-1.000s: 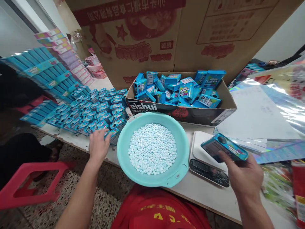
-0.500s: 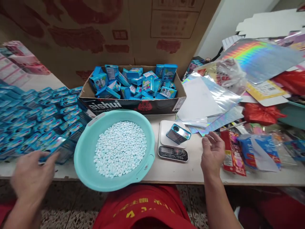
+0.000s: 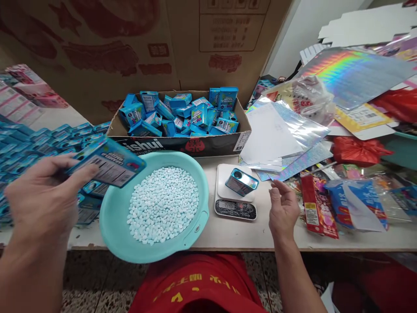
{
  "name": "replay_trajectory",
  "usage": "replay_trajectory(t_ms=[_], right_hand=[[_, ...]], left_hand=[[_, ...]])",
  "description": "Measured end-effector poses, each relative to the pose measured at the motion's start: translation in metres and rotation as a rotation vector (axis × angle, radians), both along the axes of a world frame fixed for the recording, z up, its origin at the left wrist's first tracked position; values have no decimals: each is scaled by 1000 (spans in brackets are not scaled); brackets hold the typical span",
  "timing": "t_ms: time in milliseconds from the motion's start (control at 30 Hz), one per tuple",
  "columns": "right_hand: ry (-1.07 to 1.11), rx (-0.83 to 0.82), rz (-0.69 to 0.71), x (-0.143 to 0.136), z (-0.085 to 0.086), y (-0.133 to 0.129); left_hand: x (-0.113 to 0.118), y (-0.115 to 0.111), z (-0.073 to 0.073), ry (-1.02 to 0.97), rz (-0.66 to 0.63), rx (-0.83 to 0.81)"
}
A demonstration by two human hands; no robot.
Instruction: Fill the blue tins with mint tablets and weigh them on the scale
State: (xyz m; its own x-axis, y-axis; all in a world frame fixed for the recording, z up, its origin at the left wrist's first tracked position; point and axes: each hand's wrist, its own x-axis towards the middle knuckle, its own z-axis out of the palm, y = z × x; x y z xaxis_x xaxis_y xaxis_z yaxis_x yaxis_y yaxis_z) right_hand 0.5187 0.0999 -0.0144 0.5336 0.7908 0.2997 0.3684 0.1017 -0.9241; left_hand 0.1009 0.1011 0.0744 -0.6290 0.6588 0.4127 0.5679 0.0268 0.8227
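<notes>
A tall printed cardboard panel [image 3: 182, 71] stands behind the white bench [image 3: 237, 238]. In the head view the left hand [image 3: 48, 191] pinches a blue box [image 3: 112, 163] between thumb and fingers, tilted over the left rim of the turquoise basin [image 3: 110, 226]. The right hand [image 3: 284, 208], half open, holds nothing beside the scale [image 3: 236, 210], where another box [image 3: 241, 181] rests. "CARAMELO" reads on boxes in the carton [image 3: 213, 145]; its front shows "ishui". Pale pellets [image 3: 164, 204] fill the basin, which hides part of the carton's front.
</notes>
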Motion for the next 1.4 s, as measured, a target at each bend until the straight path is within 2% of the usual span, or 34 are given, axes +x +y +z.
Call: replay_trajectory(t_ms=[100, 200, 300, 367, 500, 567, 667, 733, 800, 900, 1000, 1133, 1267, 1400], right_hand=[[-20, 33, 69, 0, -3, 3], [-73, 27, 154, -10, -5, 11], [-133, -123, 212, -28, -3, 19], [-142, -182, 257, -34, 5, 18], [-90, -120, 300, -21, 25, -3], [-60, -103, 251, -6, 33, -17], [-61, -74, 102, 13, 37, -35], [-76, -81, 22, 23, 34, -44], [-77, -98, -29, 31, 28, -52], [-62, -119, -85, 40, 21, -62], [-51, -126, -95, 44, 18, -65], [-89, -137, -99, 41, 19, -61], [-96, -159, -53, 34, 24, -58], [-110, -179, -59, 35, 26, -60]], left_hand=[[33, 28, 12, -60, -197, 127], [67, 56, 17, -31, -402, 76], [104, 85, 13, -47, -559, 11], [130, 100, 6, -50, -650, -30], [181, 111, -19, 10, -890, -158], [203, 108, -33, 41, -1014, -225], [226, 99, -49, 75, -1159, -303], [229, 94, -52, 72, -1221, -319], [222, 91, -49, 34, -1233, -258], [198, 93, -32, -54, -1147, -139], [171, 96, -14, -116, -1029, -154], [151, 96, -10, -122, -957, -179], [153, 92, -15, -60, -988, -241], [168, 93, -11, 47, -1059, -350]])
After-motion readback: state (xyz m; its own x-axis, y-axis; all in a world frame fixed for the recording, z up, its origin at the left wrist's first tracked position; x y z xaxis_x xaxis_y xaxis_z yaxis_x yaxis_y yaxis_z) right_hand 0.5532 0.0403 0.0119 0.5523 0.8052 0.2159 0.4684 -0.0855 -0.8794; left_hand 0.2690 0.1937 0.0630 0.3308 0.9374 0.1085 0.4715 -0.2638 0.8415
